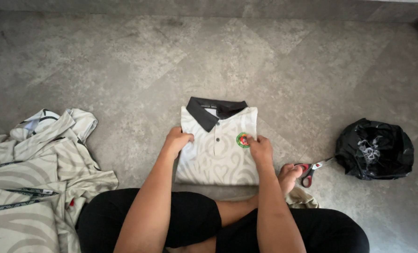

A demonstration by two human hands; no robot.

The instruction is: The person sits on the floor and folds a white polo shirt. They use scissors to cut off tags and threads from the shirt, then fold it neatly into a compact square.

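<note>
In the head view, the folded white patterned polo shirt with black collar [217, 147] is observed lying flat on the grey stone floor [124, 61], collar away from the person, its side edges pinched by the left hand [177, 140] and right hand [260, 149], red-handled scissors [308, 171] just right.

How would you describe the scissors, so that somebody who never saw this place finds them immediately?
Start at the grey stone floor and find the crumpled black plastic bag on the right side. Between this bag and the seated person's bare foot lie the scissors, flat on the floor. Their red handles and metal blades, which point toward the bag, set them apart; everything else nearby is cloth or plastic.
</note>
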